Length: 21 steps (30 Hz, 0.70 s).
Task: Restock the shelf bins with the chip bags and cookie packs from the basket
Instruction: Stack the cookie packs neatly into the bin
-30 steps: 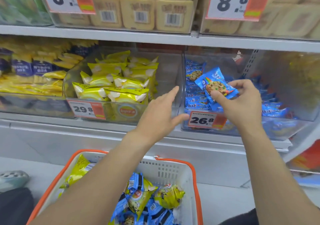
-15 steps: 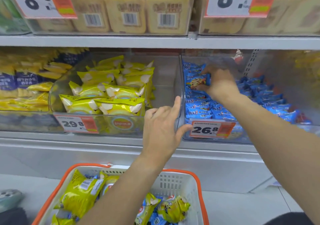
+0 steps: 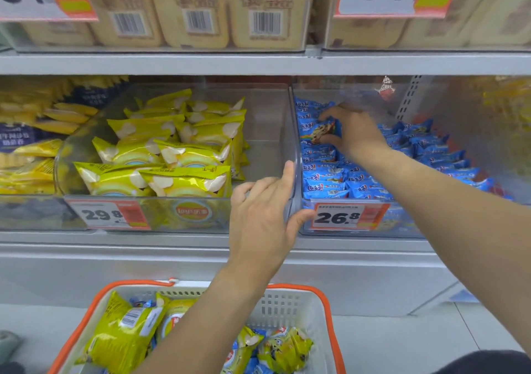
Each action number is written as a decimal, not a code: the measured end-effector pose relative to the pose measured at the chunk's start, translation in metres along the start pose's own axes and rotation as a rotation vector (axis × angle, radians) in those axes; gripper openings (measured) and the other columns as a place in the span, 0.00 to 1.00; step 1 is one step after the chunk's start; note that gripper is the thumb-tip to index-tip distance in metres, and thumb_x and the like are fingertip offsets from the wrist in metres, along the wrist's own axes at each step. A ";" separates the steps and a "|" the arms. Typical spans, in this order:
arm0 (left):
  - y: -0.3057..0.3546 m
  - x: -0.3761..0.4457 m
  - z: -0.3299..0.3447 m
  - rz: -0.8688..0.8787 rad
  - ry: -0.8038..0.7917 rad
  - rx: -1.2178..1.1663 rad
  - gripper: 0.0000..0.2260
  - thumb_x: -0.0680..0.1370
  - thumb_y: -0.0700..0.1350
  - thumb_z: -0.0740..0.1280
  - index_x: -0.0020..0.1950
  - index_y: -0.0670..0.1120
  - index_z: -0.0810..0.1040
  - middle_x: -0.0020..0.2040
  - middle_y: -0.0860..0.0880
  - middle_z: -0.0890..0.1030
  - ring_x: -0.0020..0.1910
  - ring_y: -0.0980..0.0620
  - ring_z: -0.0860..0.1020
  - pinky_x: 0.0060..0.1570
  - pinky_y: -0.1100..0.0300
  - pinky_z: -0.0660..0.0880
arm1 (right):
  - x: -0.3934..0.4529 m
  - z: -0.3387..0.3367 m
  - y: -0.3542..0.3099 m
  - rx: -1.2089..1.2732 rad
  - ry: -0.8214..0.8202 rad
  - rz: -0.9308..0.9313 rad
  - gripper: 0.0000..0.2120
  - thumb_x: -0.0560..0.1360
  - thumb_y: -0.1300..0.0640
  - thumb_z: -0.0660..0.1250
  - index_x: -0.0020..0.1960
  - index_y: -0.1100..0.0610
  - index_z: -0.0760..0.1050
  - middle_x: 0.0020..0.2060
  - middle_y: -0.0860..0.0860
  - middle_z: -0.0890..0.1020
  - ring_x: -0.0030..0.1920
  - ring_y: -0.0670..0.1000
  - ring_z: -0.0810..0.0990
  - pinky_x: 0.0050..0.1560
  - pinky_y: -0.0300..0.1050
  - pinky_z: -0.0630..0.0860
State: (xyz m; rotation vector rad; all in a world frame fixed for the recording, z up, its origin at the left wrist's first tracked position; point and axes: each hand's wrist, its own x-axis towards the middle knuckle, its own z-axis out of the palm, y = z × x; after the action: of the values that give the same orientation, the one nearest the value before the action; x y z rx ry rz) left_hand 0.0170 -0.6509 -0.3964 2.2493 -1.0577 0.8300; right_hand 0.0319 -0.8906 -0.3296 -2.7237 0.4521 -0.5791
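My right hand [image 3: 355, 133] reaches deep into the clear right bin [image 3: 402, 227] and pinches a blue cookie pack [image 3: 321, 130] against the stacked blue packs at the bin's back left. My left hand [image 3: 263, 218] holds the front corner where that bin meets the clear chip bin [image 3: 172, 215], thumb on the front, fingers curled over the rim. Yellow chip bags [image 3: 172, 155] fill the chip bin's left side. Below, the orange-rimmed white basket [image 3: 287, 304] holds yellow chip bags [image 3: 123, 333] and blue cookie packs.
The upper shelf [image 3: 258, 63] carries beige boxed packs behind clear fronts with large price tags. Another bin of yellow and blue packs [image 3: 28, 143] stands at far left. Price tags 29.8 [image 3: 109, 215] and 26.8 [image 3: 342, 217] hang on the bin fronts. Grey floor lies below.
My right hand carried the cookie pack from the bin's front up and back into the stack. My left hand moved forward and took hold of the bin corner. The view moved closer.
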 end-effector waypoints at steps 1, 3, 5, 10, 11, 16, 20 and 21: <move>0.000 0.000 0.000 -0.001 0.002 -0.003 0.34 0.73 0.62 0.68 0.73 0.42 0.71 0.49 0.53 0.82 0.54 0.55 0.72 0.53 0.58 0.62 | -0.001 0.000 0.001 0.022 0.006 0.007 0.19 0.72 0.56 0.76 0.62 0.53 0.78 0.62 0.54 0.78 0.59 0.57 0.77 0.57 0.44 0.72; 0.001 -0.001 0.000 -0.010 -0.002 -0.007 0.34 0.73 0.62 0.68 0.73 0.43 0.70 0.50 0.52 0.82 0.54 0.55 0.72 0.53 0.58 0.62 | -0.001 0.002 0.003 0.081 0.030 0.047 0.19 0.71 0.55 0.77 0.61 0.53 0.79 0.63 0.53 0.78 0.58 0.56 0.78 0.55 0.41 0.70; 0.001 -0.002 -0.001 -0.018 -0.013 -0.004 0.34 0.74 0.63 0.67 0.73 0.43 0.70 0.50 0.53 0.82 0.54 0.55 0.73 0.53 0.58 0.62 | -0.001 0.003 0.005 0.144 0.067 0.088 0.20 0.69 0.54 0.78 0.60 0.53 0.79 0.61 0.52 0.80 0.55 0.56 0.79 0.52 0.42 0.72; 0.002 -0.001 -0.002 -0.031 -0.035 -0.004 0.34 0.74 0.63 0.67 0.74 0.44 0.69 0.51 0.53 0.82 0.54 0.54 0.74 0.52 0.57 0.62 | -0.003 0.003 0.006 0.182 0.065 0.109 0.19 0.69 0.51 0.79 0.58 0.51 0.80 0.59 0.51 0.81 0.52 0.54 0.79 0.51 0.42 0.72; 0.002 -0.002 -0.002 -0.031 -0.036 -0.004 0.34 0.74 0.63 0.67 0.74 0.44 0.69 0.51 0.53 0.82 0.54 0.54 0.74 0.52 0.57 0.62 | -0.004 0.003 0.005 0.172 0.043 0.105 0.19 0.70 0.51 0.78 0.59 0.51 0.79 0.60 0.51 0.81 0.54 0.54 0.79 0.52 0.41 0.72; 0.001 -0.002 -0.003 -0.007 -0.034 -0.018 0.34 0.74 0.63 0.67 0.74 0.44 0.69 0.51 0.53 0.82 0.53 0.52 0.77 0.52 0.57 0.63 | -0.007 0.003 -0.002 0.122 -0.050 0.100 0.22 0.75 0.52 0.74 0.67 0.51 0.75 0.68 0.52 0.74 0.66 0.56 0.74 0.63 0.48 0.72; 0.002 -0.001 -0.007 -0.002 -0.029 -0.021 0.34 0.74 0.63 0.64 0.74 0.43 0.70 0.48 0.53 0.82 0.51 0.52 0.77 0.51 0.57 0.62 | -0.013 -0.005 -0.003 0.005 -0.137 0.126 0.29 0.76 0.48 0.71 0.74 0.45 0.66 0.69 0.54 0.67 0.69 0.60 0.69 0.66 0.55 0.72; 0.003 -0.001 -0.008 -0.003 -0.031 -0.019 0.34 0.75 0.64 0.63 0.73 0.43 0.70 0.47 0.53 0.81 0.50 0.51 0.77 0.50 0.57 0.62 | -0.016 -0.007 -0.004 0.006 -0.157 0.133 0.32 0.76 0.48 0.71 0.77 0.45 0.62 0.70 0.55 0.65 0.70 0.61 0.68 0.66 0.56 0.72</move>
State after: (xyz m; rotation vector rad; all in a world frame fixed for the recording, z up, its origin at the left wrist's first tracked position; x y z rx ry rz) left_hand 0.0117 -0.6462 -0.3909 2.2538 -1.0720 0.7829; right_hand 0.0159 -0.8833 -0.3270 -2.6823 0.5840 -0.3280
